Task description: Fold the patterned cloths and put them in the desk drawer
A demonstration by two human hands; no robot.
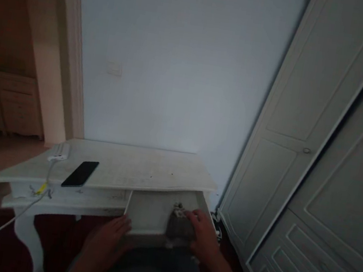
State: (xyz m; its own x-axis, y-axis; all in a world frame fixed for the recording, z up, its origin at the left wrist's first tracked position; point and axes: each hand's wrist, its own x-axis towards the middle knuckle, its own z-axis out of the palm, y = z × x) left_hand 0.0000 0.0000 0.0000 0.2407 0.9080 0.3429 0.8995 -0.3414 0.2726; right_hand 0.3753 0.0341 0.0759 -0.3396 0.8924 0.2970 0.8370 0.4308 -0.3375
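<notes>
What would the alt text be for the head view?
A person's right hand holds a small grey item at an open desk drawer, left hand on the drawer's edge; a dark phone lies on the white desk.

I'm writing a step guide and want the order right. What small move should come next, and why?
Probably ease the grey item inward, behind the drawer's front edge: it appears to overlap that edge, the right hand's fingers are on it, and the open drawer has bare floor beside it. The left hand could steady the front left corner.
</notes>
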